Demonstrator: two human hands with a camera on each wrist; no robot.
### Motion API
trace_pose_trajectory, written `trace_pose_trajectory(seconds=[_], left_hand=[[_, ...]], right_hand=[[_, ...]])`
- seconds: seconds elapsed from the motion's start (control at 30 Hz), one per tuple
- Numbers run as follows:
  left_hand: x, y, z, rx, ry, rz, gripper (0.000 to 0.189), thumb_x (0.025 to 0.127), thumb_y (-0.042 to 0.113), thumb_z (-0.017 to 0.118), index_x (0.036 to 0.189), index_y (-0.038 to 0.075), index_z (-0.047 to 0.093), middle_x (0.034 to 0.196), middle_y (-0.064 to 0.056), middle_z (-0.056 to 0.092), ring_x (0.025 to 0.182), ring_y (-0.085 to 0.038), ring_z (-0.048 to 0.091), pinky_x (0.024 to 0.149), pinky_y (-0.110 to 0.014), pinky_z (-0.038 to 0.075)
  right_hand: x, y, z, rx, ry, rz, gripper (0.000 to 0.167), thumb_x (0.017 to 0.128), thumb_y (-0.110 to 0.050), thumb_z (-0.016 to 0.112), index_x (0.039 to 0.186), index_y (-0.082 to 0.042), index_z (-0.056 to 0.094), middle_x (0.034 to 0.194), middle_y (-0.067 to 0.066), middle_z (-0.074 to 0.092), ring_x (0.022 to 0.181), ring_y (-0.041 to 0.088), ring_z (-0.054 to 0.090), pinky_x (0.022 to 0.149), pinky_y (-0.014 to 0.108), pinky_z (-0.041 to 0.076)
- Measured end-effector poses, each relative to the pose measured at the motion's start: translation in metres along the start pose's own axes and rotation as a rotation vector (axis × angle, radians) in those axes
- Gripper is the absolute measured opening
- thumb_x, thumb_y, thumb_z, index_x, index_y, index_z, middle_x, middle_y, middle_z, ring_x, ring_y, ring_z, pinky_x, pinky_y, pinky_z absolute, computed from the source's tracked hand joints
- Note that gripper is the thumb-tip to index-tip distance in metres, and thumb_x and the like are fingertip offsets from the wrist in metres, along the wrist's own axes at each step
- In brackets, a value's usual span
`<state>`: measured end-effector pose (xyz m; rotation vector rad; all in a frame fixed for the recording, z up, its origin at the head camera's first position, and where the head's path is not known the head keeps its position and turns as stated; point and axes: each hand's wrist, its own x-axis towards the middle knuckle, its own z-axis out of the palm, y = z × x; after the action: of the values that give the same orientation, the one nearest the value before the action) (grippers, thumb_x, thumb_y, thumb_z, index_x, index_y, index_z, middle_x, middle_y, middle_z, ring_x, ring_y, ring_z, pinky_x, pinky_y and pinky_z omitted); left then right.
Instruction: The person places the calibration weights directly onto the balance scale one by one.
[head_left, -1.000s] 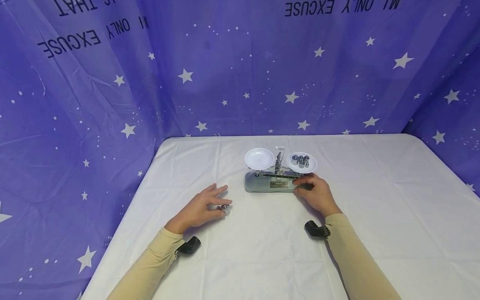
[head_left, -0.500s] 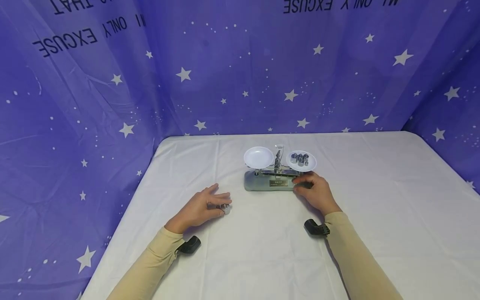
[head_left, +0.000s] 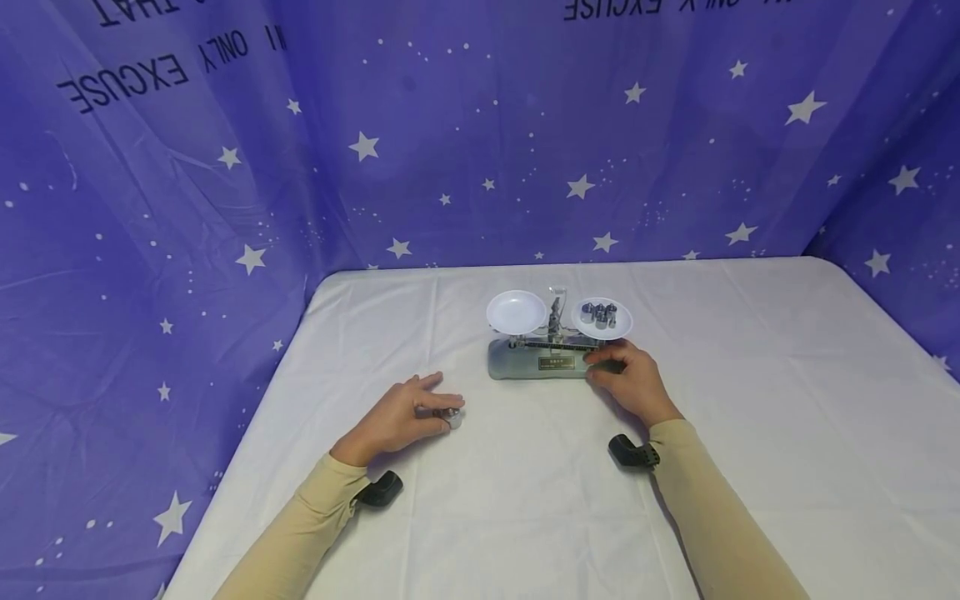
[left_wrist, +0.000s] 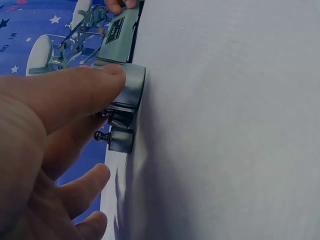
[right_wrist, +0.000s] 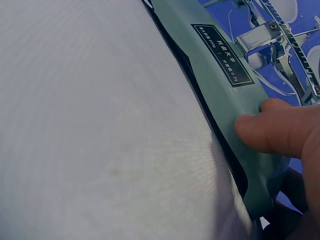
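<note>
My left hand (head_left: 393,421) pinches a large silver balance weight (left_wrist: 134,87) between thumb and forefinger, down on the white cloth. Two smaller knobbed weights (left_wrist: 121,140) stand right beside it, partly behind my fingers. A balance scale (head_left: 517,360) with a grey-green base stands farther off. My right hand (head_left: 633,383) grips the right end of that base, the thumb (right_wrist: 252,134) on its front face. Several metal weights (head_left: 600,315) sit together on the scale's right pan (head_left: 624,325). Nothing lies on the left pan (head_left: 516,312).
A white cloth (head_left: 510,517) covers the table. Purple star-printed curtains (head_left: 480,150) hang behind it and at both sides. A black wrist camera (head_left: 381,490) sits under the left wrist, another black camera (head_left: 632,454) under the right.
The head view has shifted slightly. Raised fingers of my left hand have lowered a little, while its pinch on the weight stays in place. My right hand and the scale hold still.
</note>
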<state>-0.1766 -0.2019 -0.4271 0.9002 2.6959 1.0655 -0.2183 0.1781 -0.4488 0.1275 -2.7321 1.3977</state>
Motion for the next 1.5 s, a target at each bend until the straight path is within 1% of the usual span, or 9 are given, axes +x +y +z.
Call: trace_pose_trajectory(seconds=[0.2, 0.47, 0.7, 0.97, 1.17, 1.3, 1.37, 1.43, 1.5], left_hand=[[0.0007, 0.0016, -0.0001, 0.003, -0.006, 0.010, 0.033, 0.085, 0.013, 0.078, 0.118, 0.014, 0.078, 0.117, -0.007, 0.077, 0.141, -0.043, 0.050, 0.121, -0.070, 0.024], [0.0012, 0.0039, -0.0003, -0.019, -0.016, 0.017, 0.033, 0.086, 0.011, 0.077, 0.119, 0.012, 0.078, 0.117, -0.007, 0.077, 0.141, -0.044, 0.049, 0.121, -0.071, 0.023], [0.0030, 0.0045, -0.0006, -0.003, -0.013, 0.034, 0.032, 0.085, 0.012, 0.078, 0.117, 0.014, 0.079, 0.112, -0.004, 0.079, 0.139, -0.044, 0.052, 0.120, -0.072, 0.024], [0.0044, 0.0065, 0.0020, 0.013, -0.003, 0.021, 0.030, 0.085, 0.014, 0.079, 0.115, 0.014, 0.080, 0.117, -0.009, 0.077, 0.133, -0.040, 0.059, 0.121, -0.069, 0.025], [0.0039, 0.0067, 0.0051, 0.025, 0.015, 0.015, 0.030, 0.084, 0.013, 0.079, 0.114, 0.014, 0.080, 0.122, -0.015, 0.075, 0.128, -0.037, 0.063, 0.121, -0.066, 0.030], [0.0032, 0.0070, 0.0061, 0.012, 0.026, 0.015, 0.029, 0.085, 0.012, 0.078, 0.114, 0.014, 0.080, 0.121, -0.014, 0.075, 0.126, -0.036, 0.064, 0.120, -0.065, 0.031], [0.0028, 0.0073, 0.0064, -0.010, 0.043, 0.032, 0.028, 0.085, 0.010, 0.078, 0.114, 0.012, 0.079, 0.118, -0.012, 0.077, 0.123, -0.034, 0.067, 0.119, -0.066, 0.031], [0.0027, 0.0078, 0.0065, -0.046, 0.060, 0.049, 0.028, 0.086, 0.008, 0.077, 0.114, 0.010, 0.079, 0.108, -0.008, 0.079, 0.111, -0.029, 0.072, 0.119, -0.066, 0.033], [0.0027, 0.0082, 0.0066, -0.071, 0.078, 0.056, 0.028, 0.087, 0.007, 0.076, 0.114, 0.008, 0.078, 0.101, -0.004, 0.080, 0.097, -0.019, 0.072, 0.111, -0.058, 0.047]], right_hand=[[0.0003, -0.0012, -0.0010, 0.003, 0.001, -0.002, 0.020, 0.082, -0.002, 0.074, 0.102, 0.001, 0.077, 0.130, 0.022, 0.064, 0.127, 0.041, 0.057, 0.115, 0.055, 0.039], [0.0003, 0.0006, -0.0013, 0.012, 0.013, -0.018, 0.020, 0.081, -0.001, 0.075, 0.101, 0.001, 0.077, 0.127, 0.021, 0.065, 0.123, 0.040, 0.059, 0.113, 0.053, 0.041], [0.0000, 0.0008, -0.0022, 0.009, 0.017, -0.020, 0.020, 0.081, -0.001, 0.075, 0.101, 0.000, 0.078, 0.126, 0.021, 0.065, 0.123, 0.040, 0.059, 0.113, 0.053, 0.041], [-0.0015, 0.0011, -0.0031, 0.004, 0.011, -0.006, 0.020, 0.082, -0.003, 0.075, 0.101, 0.000, 0.077, 0.129, 0.022, 0.065, 0.126, 0.041, 0.057, 0.115, 0.056, 0.039], [-0.0019, 0.0021, -0.0028, 0.007, 0.007, 0.001, 0.020, 0.082, -0.003, 0.074, 0.102, 0.000, 0.077, 0.131, 0.021, 0.064, 0.128, 0.042, 0.056, 0.116, 0.056, 0.039], [-0.0017, 0.0014, -0.0021, 0.012, 0.009, -0.012, 0.021, 0.081, -0.002, 0.074, 0.101, 0.001, 0.077, 0.131, 0.022, 0.064, 0.127, 0.042, 0.057, 0.115, 0.054, 0.040], [-0.0015, 0.0013, -0.0017, 0.015, 0.010, -0.016, 0.021, 0.081, -0.001, 0.074, 0.101, 0.001, 0.077, 0.130, 0.022, 0.064, 0.126, 0.042, 0.057, 0.115, 0.054, 0.040], [-0.0012, 0.0013, -0.0012, 0.015, 0.011, -0.020, 0.020, 0.081, -0.001, 0.074, 0.101, 0.000, 0.077, 0.129, 0.022, 0.065, 0.126, 0.042, 0.058, 0.115, 0.054, 0.040], [-0.0013, 0.0019, -0.0010, 0.016, 0.013, -0.021, 0.020, 0.080, -0.001, 0.074, 0.100, 0.001, 0.077, 0.128, 0.022, 0.065, 0.125, 0.041, 0.058, 0.115, 0.053, 0.040]])
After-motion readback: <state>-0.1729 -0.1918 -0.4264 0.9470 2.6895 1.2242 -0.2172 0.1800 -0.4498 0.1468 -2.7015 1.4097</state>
